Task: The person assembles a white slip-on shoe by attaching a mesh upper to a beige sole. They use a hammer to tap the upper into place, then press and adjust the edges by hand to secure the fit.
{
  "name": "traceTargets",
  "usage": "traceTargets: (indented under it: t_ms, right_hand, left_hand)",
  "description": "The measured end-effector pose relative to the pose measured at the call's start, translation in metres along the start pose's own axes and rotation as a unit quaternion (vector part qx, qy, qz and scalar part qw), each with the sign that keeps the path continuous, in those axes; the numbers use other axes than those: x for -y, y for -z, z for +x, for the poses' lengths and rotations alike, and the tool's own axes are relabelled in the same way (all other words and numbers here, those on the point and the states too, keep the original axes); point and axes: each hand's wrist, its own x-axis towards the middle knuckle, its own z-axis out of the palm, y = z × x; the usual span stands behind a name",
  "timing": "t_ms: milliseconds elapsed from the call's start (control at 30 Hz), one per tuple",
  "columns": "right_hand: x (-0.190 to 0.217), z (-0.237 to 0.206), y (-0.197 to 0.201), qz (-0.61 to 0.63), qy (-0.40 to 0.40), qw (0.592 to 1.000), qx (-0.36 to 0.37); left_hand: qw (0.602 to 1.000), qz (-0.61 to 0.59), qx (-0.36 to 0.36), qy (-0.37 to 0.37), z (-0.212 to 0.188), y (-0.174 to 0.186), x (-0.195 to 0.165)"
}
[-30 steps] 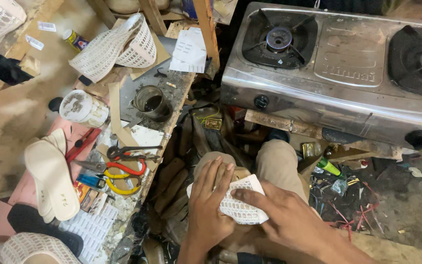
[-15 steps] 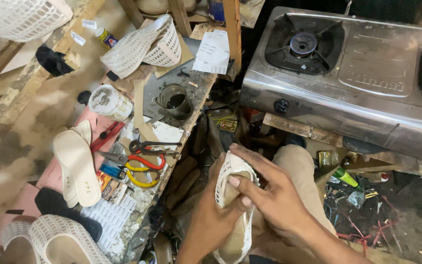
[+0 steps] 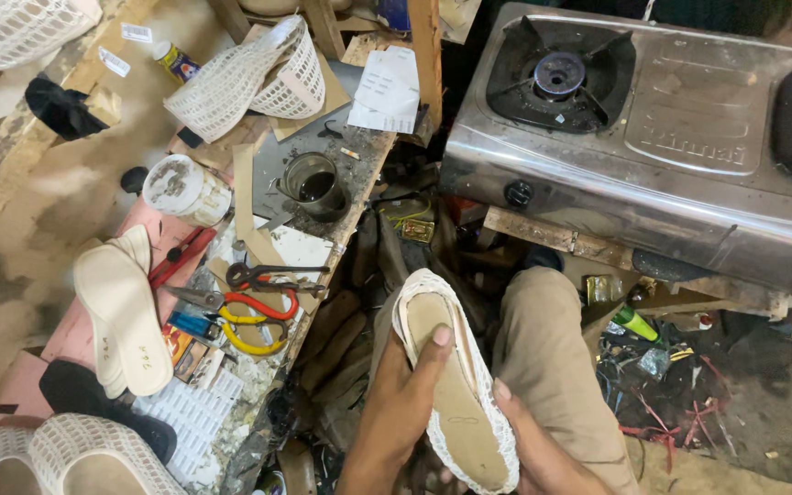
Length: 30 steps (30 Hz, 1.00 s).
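Cluttered bench (image 3: 258, 229), stove (image 3: 653, 137) flank held shoe (image 3: 456, 385).

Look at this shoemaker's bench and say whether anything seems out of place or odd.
A two-burner gas stove sits tilted among the clutter, an odd neighbour for shoe parts. Scraps and wires litter the floor beneath it. The left hand and right hand hold a white mesh shoe sole-up.

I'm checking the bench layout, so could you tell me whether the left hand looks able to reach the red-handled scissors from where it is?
Probably yes. The left hand grips the shoe just right of the bench edge, and the red-handled scissors lie uncovered on top nearby. It would have to let go of the shoe first.
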Motion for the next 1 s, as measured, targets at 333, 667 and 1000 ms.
traceTargets:
  t_ms: [333, 667, 1000]
  right_hand:
    - [-0.015, -0.009, 0.024, 0.001, -0.045, 0.997, -0.068]
    - [0.045, -0.001, 0.007, 0.011, 0.104, 0.994, -0.014]
    - [0.306, 0.069, 0.024, -0.590, 0.315, 0.597, -0.444]
  left_hand:
    - [0.994, -0.048, -0.016, -0.093, 0.015, 0.008, 0.008]
    - [0.969, -0.236, 0.031, 0.068, 0.068, 0.019, 0.059]
    - [0.995, -0.098, 0.003, -0.035, 0.084, 0.006, 0.100]
